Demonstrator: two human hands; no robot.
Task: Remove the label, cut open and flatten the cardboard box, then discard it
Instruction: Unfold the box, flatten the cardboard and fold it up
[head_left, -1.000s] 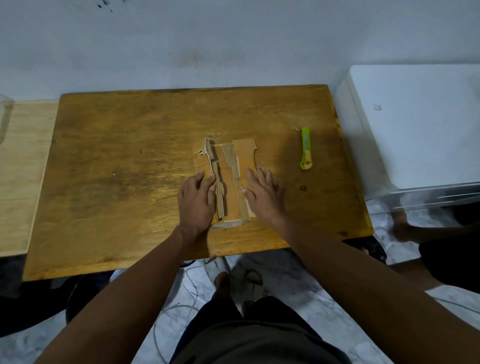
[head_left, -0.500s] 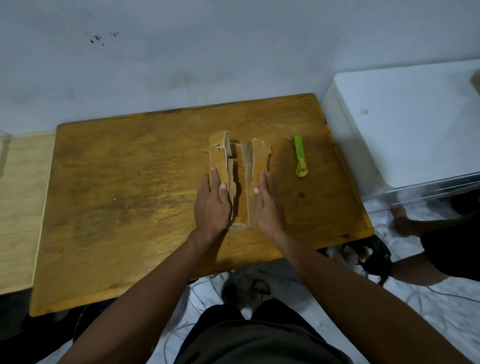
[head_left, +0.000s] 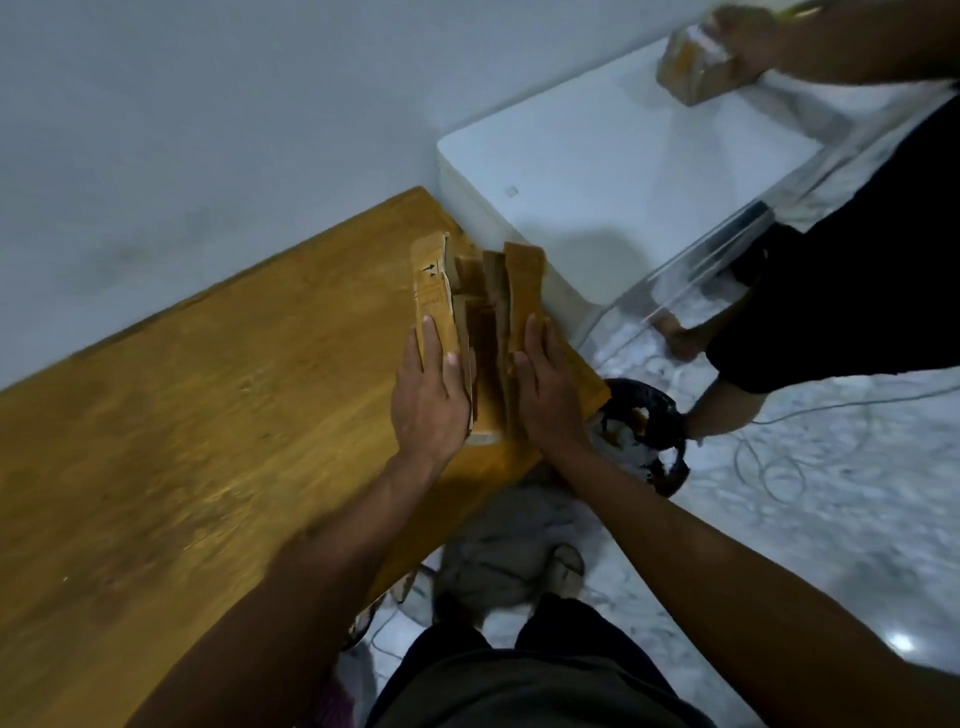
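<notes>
The cut-open cardboard box is folded into a narrow bundle of brown flaps, with a printed panel on its left side. It sits between my two palms over the right end of the wooden table. My left hand presses its left face with straight fingers, the thumb lying on the top edge. My right hand presses the right face, fingers straight too. Whether the bundle touches the table I cannot tell. No cutter is in view.
A white appliance stands right of the table. Another person stands at the right, a hand on a second small cardboard box on the appliance. A black bag and cables lie on the marble floor.
My hands have closed the flaps together and carried the bundle from the table's middle to its right end. The camera has swung right, and the green cutter has left the view.
</notes>
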